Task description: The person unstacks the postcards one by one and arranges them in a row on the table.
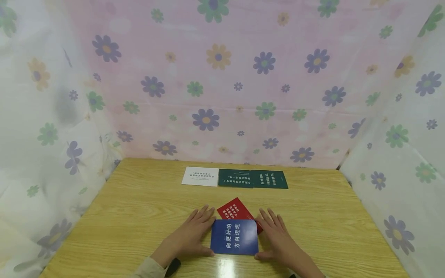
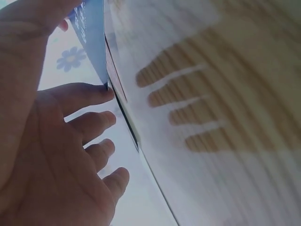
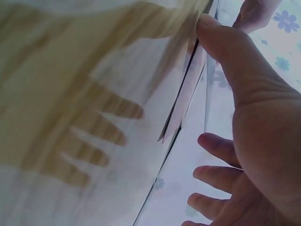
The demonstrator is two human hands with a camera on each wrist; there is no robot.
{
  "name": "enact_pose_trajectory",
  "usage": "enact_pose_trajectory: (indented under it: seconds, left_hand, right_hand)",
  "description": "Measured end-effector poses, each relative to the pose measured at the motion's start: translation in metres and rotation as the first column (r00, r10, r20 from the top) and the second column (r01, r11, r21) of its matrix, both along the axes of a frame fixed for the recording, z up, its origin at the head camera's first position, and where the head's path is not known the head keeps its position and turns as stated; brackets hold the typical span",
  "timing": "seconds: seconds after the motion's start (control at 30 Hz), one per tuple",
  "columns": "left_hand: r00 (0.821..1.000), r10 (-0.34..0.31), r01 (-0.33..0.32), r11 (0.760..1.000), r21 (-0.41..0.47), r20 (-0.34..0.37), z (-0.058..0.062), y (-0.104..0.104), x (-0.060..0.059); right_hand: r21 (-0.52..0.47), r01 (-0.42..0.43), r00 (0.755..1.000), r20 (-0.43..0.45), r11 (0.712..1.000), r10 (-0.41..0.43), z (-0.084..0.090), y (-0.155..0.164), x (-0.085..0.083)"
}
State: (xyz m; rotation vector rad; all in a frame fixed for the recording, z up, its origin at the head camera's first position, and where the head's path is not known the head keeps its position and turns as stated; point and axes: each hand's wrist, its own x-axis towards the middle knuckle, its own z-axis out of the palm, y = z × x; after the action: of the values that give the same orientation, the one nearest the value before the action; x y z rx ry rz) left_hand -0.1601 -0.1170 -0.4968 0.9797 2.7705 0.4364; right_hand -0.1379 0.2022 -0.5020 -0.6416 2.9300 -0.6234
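Here, seen from the head camera, two bare hands rest on a wooden table (image 1: 139,216) on either side of a blue card (image 1: 234,237) printed with white Chinese characters. The left hand (image 1: 192,233) lies flat with straight, spread fingers, its thumb along the card's left edge. The right hand (image 1: 276,235) mirrors it on the right edge, fingers straight and slightly fanned, thumb at the card's near right corner. Neither hand curls around anything; both are flat and relaxed, touching the card at its sides.

The blue card lies face up near the front edge of the table, between the hands. A red card (image 1: 236,210) sits tilted just behind it, partly tucked under the blue card's far edge.

Farther back on the table, three more cards lie in a row: a white card (image 1: 200,176) on the left, then a dark green card (image 1: 235,178), then a second dark green card (image 1: 270,179), the two green ones slightly overlapping.

Pale cloth with a flower print (image 1: 222,77) hangs behind the table and along both sides.

The wrist cameras show each palm close up, fingers extended, with finger shadows on the wood grain.
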Motion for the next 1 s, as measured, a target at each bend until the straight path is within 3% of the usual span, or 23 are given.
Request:
enact_pose_trajectory:
  seconds: [0.57, 0.83, 1.0]
  left_hand:
    - [1.0, -0.009, 0.009, 0.998, 0.066, -0.01, 0.0026, -0.0006, -0.0012]
    - [0.999, -0.031, 0.035, 0.994, 0.103, -0.045, -0.0005, 0.0013, -0.0011]
    - [0.997, -0.034, 0.043, 0.992, 0.12, -0.072, -0.0019, 0.0056, -0.0026]
  right_hand:
    - [-0.035, -0.021, 0.995, -0.097, 0.999, 0.018, 0.0009, 0.0036, 0.0024]
    - [-0.032, 0.006, 0.998, -0.059, 0.999, -0.008, 0.0031, 0.0065, 0.0012]
    - [-0.045, 0.032, 0.996, -0.082, 0.998, -0.036, 0.0031, 0.0093, 0.0018]
